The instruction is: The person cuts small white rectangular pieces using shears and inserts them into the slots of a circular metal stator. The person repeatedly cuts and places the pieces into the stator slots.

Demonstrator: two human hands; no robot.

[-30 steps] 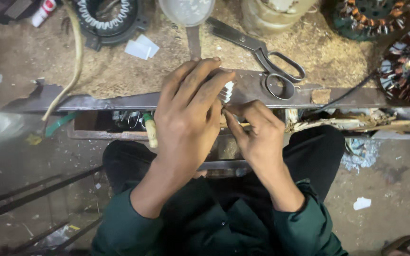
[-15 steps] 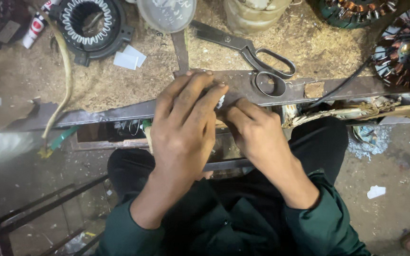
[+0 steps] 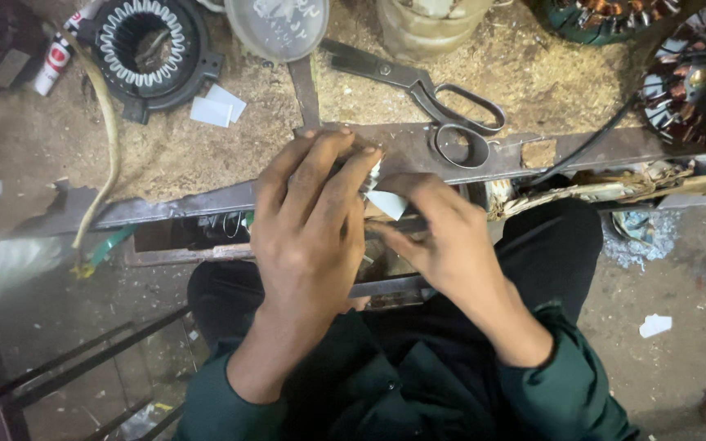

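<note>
My left hand (image 3: 312, 233) lies over a small part at the bench edge, fingers wrapped around it; only a bit of white shows at the fingertips. My right hand (image 3: 443, 237) pinches a small white paper strip (image 3: 387, 203) against that part. What the covered part is, I cannot tell. Both hands meet above a metal bar (image 3: 402, 147) that runs along the front of the workbench. Dark green sleeves cover my forearms.
Large scissors (image 3: 431, 98) lie just behind the hands. A black motor stator (image 3: 150, 49) with white slots sits at the back left, white paper pieces (image 3: 216, 106) beside it. More copper-wound stators (image 3: 680, 90) stand at the right. A clear plastic lid (image 3: 278, 26) lies at the top.
The view has shifted slightly, and my hands have stayed together on the part. The white strip now shows more clearly between my right fingers.
</note>
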